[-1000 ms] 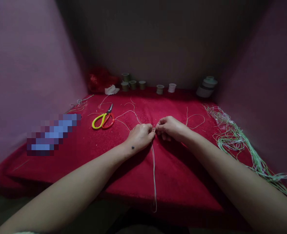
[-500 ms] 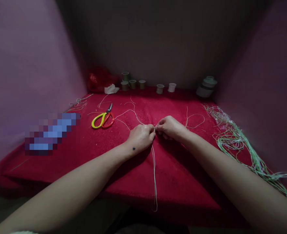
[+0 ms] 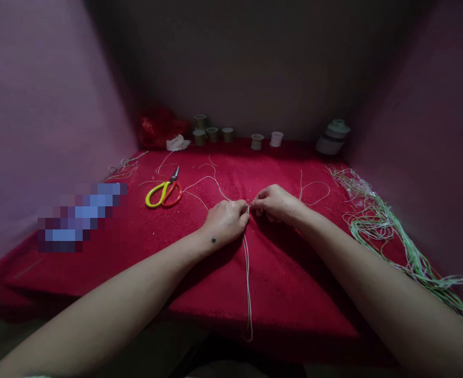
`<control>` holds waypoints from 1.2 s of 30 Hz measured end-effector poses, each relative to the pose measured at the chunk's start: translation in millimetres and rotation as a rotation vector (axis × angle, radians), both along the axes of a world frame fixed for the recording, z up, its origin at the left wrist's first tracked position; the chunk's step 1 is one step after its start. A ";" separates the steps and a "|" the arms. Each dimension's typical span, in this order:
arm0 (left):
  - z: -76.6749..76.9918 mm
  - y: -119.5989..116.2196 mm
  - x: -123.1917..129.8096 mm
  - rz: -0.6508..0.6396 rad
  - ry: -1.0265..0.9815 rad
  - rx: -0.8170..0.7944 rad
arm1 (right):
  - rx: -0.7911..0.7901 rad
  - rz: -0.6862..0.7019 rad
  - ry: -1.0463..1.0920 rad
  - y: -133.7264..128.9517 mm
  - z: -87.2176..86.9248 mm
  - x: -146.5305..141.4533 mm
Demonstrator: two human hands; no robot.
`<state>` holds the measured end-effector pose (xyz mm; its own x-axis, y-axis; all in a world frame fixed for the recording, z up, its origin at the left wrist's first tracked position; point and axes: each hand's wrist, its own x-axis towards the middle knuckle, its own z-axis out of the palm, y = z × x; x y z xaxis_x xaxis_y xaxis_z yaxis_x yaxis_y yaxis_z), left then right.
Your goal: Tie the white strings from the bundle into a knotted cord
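Scissors point(image 3: 170, 184) lie left of centre frame, blades toward the top. Left hand point(image 3: 227, 216), mid-frame, palm down, thumb and fingers clamped on the cord point(image 3: 248, 286); its strands run up-left past the hand and down to a loop at lower centre. Right hand point(image 3: 273, 202), just right of centre: fingertips bunched right beside the left's; can't tell if they grip a strand. Green-white bundle point(image 3: 407, 244) sprawls along the right edge.
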<state>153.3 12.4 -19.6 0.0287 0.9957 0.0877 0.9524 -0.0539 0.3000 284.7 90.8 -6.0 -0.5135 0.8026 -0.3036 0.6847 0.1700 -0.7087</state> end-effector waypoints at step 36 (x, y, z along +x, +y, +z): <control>30.0 -28.3 6.9 -0.322 -0.728 -0.685 | -0.005 0.025 0.011 1.8 5.1 17.7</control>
<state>160.2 -15.8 10.5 0.4674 0.7938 -0.3892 0.5006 0.1252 0.8566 302.5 92.7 -1.0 -0.5364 0.7883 -0.3014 0.6723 0.1833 -0.7172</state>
